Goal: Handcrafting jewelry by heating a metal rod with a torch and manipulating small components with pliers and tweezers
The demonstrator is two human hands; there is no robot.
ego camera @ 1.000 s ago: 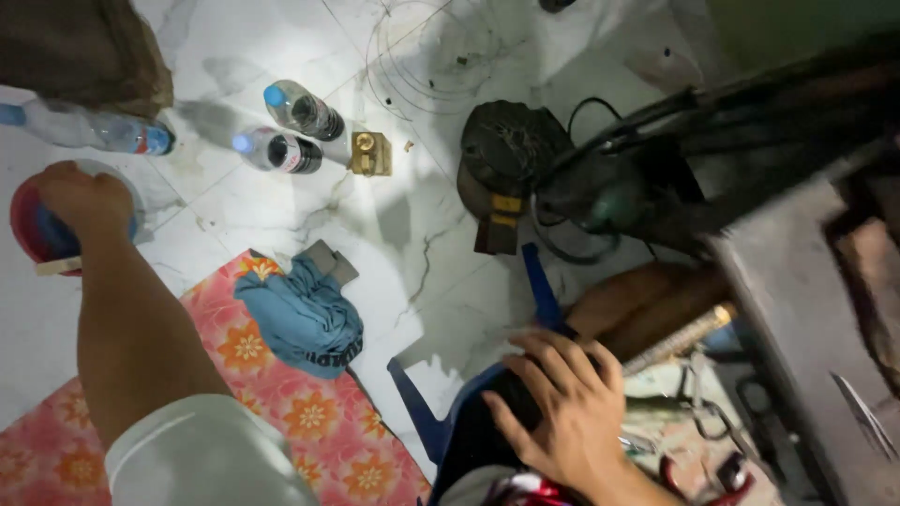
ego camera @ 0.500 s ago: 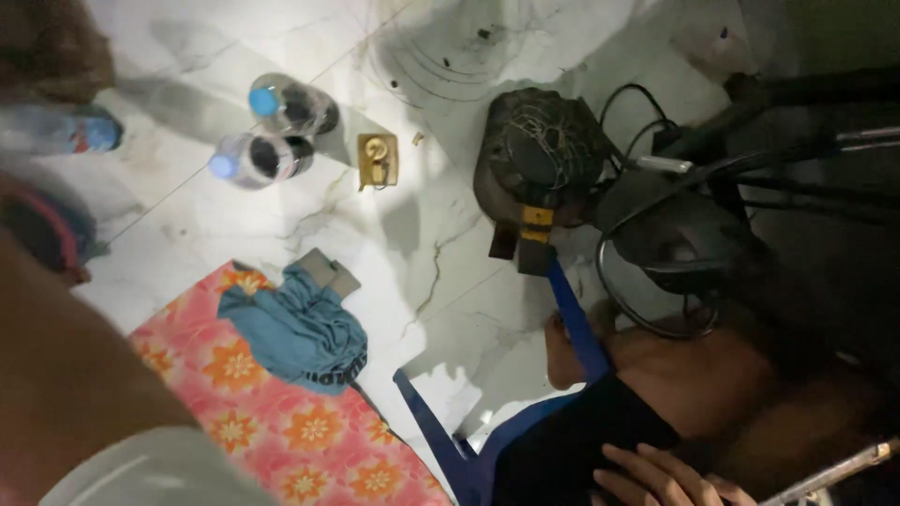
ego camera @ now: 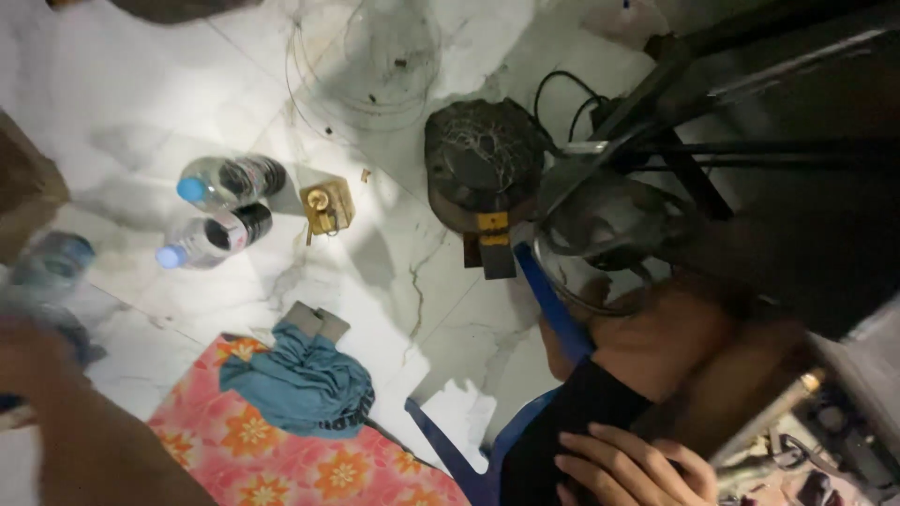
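My left hand (ego camera: 37,361) is a blur at the left edge, its forearm (ego camera: 112,450) running down to the bottom. Something dark blue shows just under it, but I cannot tell if the fingers grip it. A plastic bottle (ego camera: 52,262) lies on the floor just above that hand. My right hand (ego camera: 637,468) lies at the bottom right, fingers spread flat on black fabric (ego camera: 562,422) over my lap, holding nothing.
Two blue-capped bottles (ego camera: 225,178) (ego camera: 206,239) lie on the white marble floor beside a small brass piece (ego camera: 326,206). A blue cloth (ego camera: 305,384) sits on a pink floral mat (ego camera: 281,459). A dusty dark motor housing (ego camera: 483,159), a wire grille (ego camera: 375,56) and a black metal frame (ego camera: 750,94) fill the upper right.
The view has swung; my left hand, which gripped a red and blue round object a second ago, now sits lower and blurred. My right hand has dropped toward the bottom edge.
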